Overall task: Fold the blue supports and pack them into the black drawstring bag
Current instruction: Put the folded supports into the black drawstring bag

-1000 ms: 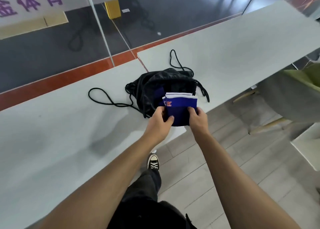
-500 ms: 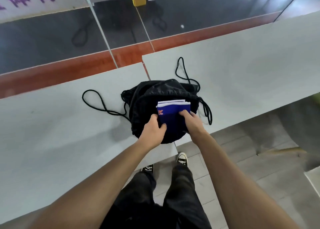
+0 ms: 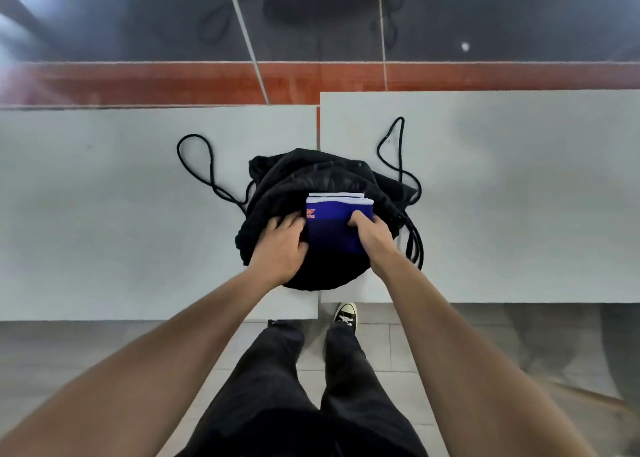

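The black drawstring bag (image 3: 311, 172) lies across the seam of two white tables, its mouth toward me. A folded stack of blue supports (image 3: 337, 224) with white edges and an orange logo sits in the bag's mouth, its far end showing. My right hand (image 3: 369, 233) grips the stack's right side, fingers curled over the top. My left hand (image 3: 282, 242) rests on the bag's black fabric at the stack's left edge, fingers curled against it; whether it holds the bag or the stack is unclear.
Black cords loop out on the left (image 3: 194, 159) and right (image 3: 393, 145) of the bag. The two white tables (image 3: 104, 197) meet at a narrow gap. Behind them runs a glass wall with a red strip. My legs and shoes stand below the table edge.
The stack has gone further into the bag's mouth, with both hands following it forward. The view has swung to look straight down over the tables.
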{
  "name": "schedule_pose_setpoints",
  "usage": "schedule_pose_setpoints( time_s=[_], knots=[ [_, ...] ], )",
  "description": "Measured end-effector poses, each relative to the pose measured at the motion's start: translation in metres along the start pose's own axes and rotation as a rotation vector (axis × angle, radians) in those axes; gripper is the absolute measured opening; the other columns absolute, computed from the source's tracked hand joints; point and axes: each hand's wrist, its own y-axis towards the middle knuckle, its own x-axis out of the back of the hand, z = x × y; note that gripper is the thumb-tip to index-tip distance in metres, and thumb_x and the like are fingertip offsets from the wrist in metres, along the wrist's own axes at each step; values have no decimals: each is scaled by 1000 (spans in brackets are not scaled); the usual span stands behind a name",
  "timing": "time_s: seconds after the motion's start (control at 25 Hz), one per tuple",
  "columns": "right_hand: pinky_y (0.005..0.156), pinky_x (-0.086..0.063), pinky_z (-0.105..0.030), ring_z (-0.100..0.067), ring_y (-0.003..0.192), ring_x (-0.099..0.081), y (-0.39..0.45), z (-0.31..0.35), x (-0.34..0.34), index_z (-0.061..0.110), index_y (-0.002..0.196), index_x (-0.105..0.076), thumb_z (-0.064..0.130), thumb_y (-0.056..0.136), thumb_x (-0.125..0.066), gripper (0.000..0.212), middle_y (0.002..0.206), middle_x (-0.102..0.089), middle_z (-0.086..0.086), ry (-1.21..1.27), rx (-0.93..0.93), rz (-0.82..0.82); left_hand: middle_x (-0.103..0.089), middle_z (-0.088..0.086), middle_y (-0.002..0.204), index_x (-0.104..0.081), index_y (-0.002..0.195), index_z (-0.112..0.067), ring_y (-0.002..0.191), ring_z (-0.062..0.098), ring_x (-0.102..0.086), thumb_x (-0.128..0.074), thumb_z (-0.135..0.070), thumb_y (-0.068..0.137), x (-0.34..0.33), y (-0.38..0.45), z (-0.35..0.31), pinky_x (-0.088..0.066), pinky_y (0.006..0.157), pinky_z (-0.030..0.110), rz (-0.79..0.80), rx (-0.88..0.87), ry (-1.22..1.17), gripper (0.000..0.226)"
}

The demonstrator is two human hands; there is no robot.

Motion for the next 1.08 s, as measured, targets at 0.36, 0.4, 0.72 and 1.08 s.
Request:
schedule_pose_setpoints(
  time_s=[0.36, 0.4, 0.72, 1.08],
  knots=[
    [78, -55, -34, -21, 92, -67, 29, 6, -8, 24, 107, -65, 15, 85, -61, 25, 96, -72, 0, 75, 25, 154, -12, -8, 168, -14, 160, -25, 153, 32, -10, -48, -34, 99, -8, 14, 16, -22, 119, 50, 93, 24, 305, 70],
    [81, -52, -31, -20, 97, -66, 33, 5, -9, 24, 114, -64, 15, 87, -59, 28, 100, -71, 2, -28, 93, 144, -13, -8, 168, -16, 159, -26, 152, 32, -12, -48, -35, 99, -8, 15, 17, -24, 118, 52, 80, 20, 329, 69],
    [111, -33, -33, -29, 137, -45, 46, 11, 6, 15, 146, -44, 20, 99, -51, 48, 148, -51, -10, -534, 387, -63, -26, -6, 164, -32, 153, -33, 147, 35, -18, -48, -29, 100, -3, 24, 23, -18, 120, 52, 1, 66, 403, 56],
    [113, -34, -43, -36, 134, -45, 25, 16, 5, 6, 141, -44, 46, 99, -52, 58, 142, -52, -19, -761, 524, -316, -38, 3, 157, -32, 154, -24, 147, 36, -20, -54, -27, 95, 4, 20, 21, -18, 120, 50, -17, 53, 357, 63]
  ],
)
